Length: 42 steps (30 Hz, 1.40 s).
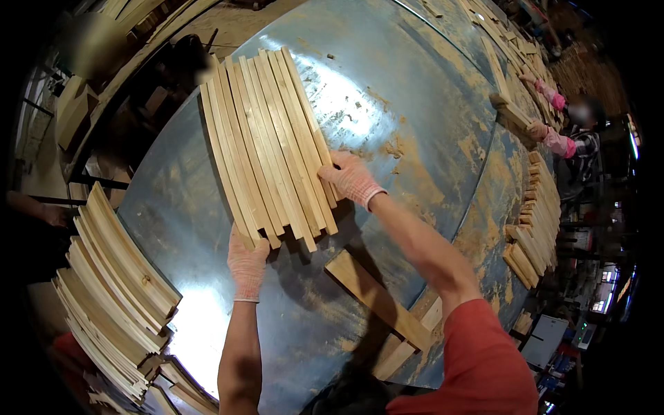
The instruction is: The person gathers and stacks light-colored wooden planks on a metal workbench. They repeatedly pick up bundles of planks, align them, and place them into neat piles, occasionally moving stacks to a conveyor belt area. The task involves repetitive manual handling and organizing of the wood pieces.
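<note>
Slats (266, 145), pale wood, side by side with uneven ends, over metal tabletop (429, 90). Gloved left hand (247, 268) holds their near-left corner; gloved right hand (353, 180) clasps their right edge; most length extends beyond both grips.

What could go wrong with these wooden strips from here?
The wooden strips have uneven ends and no visible strap, so one might slip if the left hand or right hand eases off. The plank near their lower ends could also catch them.
</note>
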Each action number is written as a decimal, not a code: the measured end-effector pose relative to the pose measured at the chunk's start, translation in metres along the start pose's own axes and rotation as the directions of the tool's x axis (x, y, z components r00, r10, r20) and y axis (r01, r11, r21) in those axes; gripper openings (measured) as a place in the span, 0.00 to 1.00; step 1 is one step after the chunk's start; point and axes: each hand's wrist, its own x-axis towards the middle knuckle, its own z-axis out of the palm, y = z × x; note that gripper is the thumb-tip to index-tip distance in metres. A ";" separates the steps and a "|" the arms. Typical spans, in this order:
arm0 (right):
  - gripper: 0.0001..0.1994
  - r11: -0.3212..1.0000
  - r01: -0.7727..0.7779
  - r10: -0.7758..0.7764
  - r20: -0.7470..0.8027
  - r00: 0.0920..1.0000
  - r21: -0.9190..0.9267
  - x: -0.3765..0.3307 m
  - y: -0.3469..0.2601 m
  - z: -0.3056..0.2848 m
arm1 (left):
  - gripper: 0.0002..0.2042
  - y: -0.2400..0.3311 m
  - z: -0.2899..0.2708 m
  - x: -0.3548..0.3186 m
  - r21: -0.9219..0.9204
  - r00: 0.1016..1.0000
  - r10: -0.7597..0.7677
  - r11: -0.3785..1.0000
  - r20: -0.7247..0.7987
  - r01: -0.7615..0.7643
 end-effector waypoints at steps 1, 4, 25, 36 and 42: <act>0.23 0.998 0.052 -0.052 -0.011 0.999 0.023 -0.003 0.003 0.014 | 0.37 0.009 -0.013 -0.005 0.014 1.000 -0.016 1.000 -0.006 0.016; 0.21 0.980 0.162 -0.169 -0.052 0.984 -0.113 -0.020 0.020 0.011 | 0.35 -0.007 0.005 -0.016 0.138 0.999 0.017 0.990 -0.036 -0.011; 0.18 0.996 0.027 -0.050 0.265 0.963 0.087 -0.123 -0.022 0.171 | 0.34 -0.120 -0.154 -0.175 -0.288 0.910 -0.393 0.894 -0.135 0.343; 0.39 0.949 0.018 0.012 0.092 0.996 -0.315 -0.110 -0.085 0.232 | 0.36 -0.092 -0.153 -0.182 -0.200 0.965 -0.226 0.960 -0.132 0.197; 0.35 0.978 0.058 -0.044 0.073 0.996 -0.200 -0.069 -0.114 0.257 | 0.36 -0.094 -0.185 -0.153 0.094 0.928 -0.312 0.937 -0.203 0.336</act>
